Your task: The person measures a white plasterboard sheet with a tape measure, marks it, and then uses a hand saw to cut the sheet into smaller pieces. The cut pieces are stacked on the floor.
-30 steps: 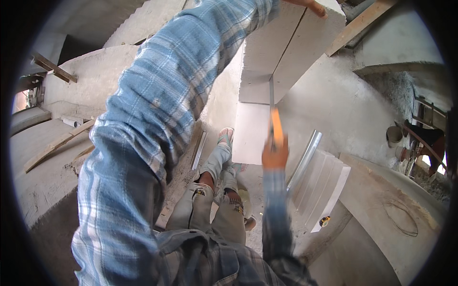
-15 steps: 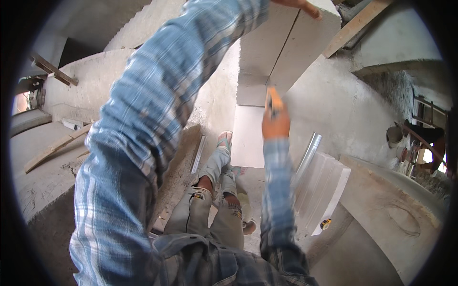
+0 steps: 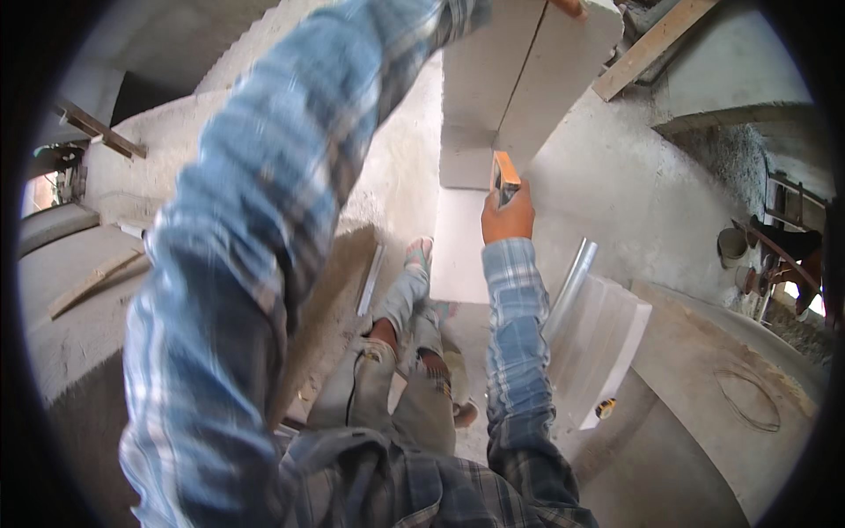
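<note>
My right hand is closed around the orange and black handle of a handsaw. The handle is at the near end of a pale block, in line with a dark, narrow cut running away across its top. How deep the blade sits cannot be made out. At the upper edge, only a bit of my left hand shows, fingers stretched out on the block's far part, right of the cut; the rest is out of view. Beneath is another pale block.
Right of my legs stand several pale slabs with a yellow and black tape measure and a metal tube. A metal strip lies to the left. Wooden boards are at the upper right, and a wire loop rests further right.
My right hand and the saw handle have shifted slightly away from me. The left arm has moved a little up and left, and less of my left hand shows.
</note>
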Available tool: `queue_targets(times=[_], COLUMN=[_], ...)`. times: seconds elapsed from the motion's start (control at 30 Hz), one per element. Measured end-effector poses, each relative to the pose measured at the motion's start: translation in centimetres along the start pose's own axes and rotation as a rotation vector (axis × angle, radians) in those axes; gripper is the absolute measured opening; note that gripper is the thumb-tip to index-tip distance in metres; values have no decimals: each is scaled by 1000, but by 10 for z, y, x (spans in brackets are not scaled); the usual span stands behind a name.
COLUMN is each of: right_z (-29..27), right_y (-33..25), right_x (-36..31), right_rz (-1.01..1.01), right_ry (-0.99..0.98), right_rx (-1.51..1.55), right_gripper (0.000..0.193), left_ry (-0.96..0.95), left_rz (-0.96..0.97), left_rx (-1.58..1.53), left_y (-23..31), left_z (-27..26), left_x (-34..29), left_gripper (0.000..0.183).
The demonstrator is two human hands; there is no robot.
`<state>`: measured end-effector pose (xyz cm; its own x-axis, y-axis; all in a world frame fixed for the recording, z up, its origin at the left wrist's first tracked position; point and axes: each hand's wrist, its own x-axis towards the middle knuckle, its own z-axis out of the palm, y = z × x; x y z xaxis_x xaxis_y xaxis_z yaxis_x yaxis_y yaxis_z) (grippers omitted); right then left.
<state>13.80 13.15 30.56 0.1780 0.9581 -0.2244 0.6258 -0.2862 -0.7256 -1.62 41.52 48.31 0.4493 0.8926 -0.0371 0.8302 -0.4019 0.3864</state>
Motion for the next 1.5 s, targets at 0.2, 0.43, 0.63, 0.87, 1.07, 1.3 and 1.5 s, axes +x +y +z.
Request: queue_targets(times=[0.2,0.43,0.63,0.87,1.07,1.3,1.5], right_z=[-48,12,-46,2,-36,1,-26], right_y=[26,13,24,1,36,2,42], right_x=[-175,18,-182,35,-176,34,-169], right_rz=[100,-50,121,-59,34,-34,19], right_ry=[-105,54,-78,13,-60,11,-56], right_rx=[71,24,128,29,153,26,132], right_gripper=[40,30,29,35,34,38,31], left_ry=[1,-3,-74,28,-1,26,-29], left_rz=[-99,-58,-94,12,-81,106,-89], left_rx=[88,53,61,53,77,120,154], left_y=[-44,-7,-44,-7,-60,-21,-61], left_z=[3,-2,-4,-1,-2,7,-11], left_x=[-1,24,-7,35,15,56,21], left_gripper=[114,113,112,112,113,112,113])
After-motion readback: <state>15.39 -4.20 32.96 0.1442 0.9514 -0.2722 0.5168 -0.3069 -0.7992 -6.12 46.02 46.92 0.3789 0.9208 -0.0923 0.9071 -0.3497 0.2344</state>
